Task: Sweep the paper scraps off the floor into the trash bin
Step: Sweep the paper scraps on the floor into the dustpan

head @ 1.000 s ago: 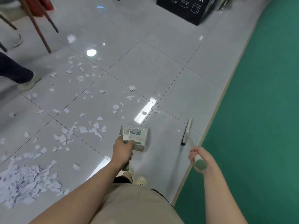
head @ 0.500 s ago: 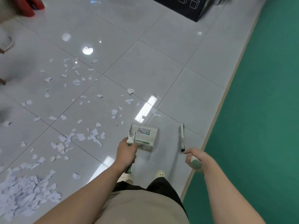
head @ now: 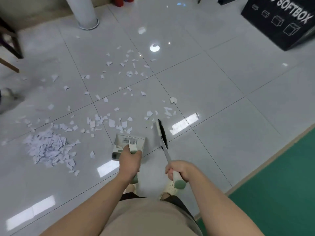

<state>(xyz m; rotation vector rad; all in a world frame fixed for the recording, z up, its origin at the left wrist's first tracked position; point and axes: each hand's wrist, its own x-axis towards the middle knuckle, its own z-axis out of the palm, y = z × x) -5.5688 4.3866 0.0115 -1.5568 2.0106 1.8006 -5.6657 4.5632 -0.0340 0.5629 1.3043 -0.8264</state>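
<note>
Head view, looking down past your torso: your left hand (head: 129, 161) grips the green-tipped handle of the dustpan (head: 128, 145), fingers curled round it, with the pan's open mouth turned away from you toward the litter. Your right hand (head: 179, 171) is wrapped round the pale handle of the brush (head: 162, 133), whose dark bristle head points away from you and sits just right of the dustpan, apart from it. Whether the bristles touch the floor (head: 221, 103) cannot be told.

Paper scraps (head: 109, 122) lie scattered across the glossy grey tiles ahead of the dustpan, the nearest ones just beyond its front edge and beside the brush tip. A dense heap of scraps (head: 47, 149) sits to your left, well apart from the dustpan, with loose pieces trailing round it. Further scraps spread toward the far side of the floor.

No trash bin can be made out in this view (the frame edges are blurred).

Surroundings: a white column base (head: 87, 23) stands at the far left, a black carton (head: 281, 21) printed "SOFTBOX" at the far right, and a green mat (head: 281, 193) borders the tiles on your right. Dark furniture legs (head: 10, 41) show at the left edge. Your pale perforated shoe (head: 170, 190) is visible under the brush handle.
</note>
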